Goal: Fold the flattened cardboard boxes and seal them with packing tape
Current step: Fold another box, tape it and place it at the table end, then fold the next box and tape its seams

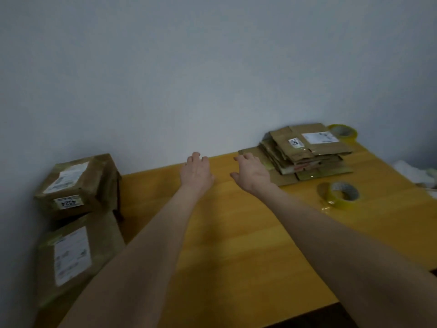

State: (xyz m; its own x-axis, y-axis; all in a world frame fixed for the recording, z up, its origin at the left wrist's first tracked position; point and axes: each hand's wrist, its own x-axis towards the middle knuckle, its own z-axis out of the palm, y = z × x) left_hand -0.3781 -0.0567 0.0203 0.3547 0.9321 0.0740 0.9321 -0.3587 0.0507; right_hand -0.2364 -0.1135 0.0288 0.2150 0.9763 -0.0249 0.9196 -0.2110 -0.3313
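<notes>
A stack of flattened cardboard boxes (307, 150) lies at the back right of the wooden table (236, 233), a white label on the top one. My right hand (251, 172) hovers just left of the stack, fingers relaxed, holding nothing. My left hand (196, 172) reaches out beside it over the bare table, also empty with loose fingers. One roll of yellowish packing tape (340, 195) lies flat in front of the stack. A second tape roll (344, 132) sits behind the stack by the wall.
Two folded, taped boxes stand at the table's left end: an upper box (75, 185) marked 4524 on a lower box (78, 256). White crumpled material (418, 174) lies at the far right edge. A plain wall runs along the table's back.
</notes>
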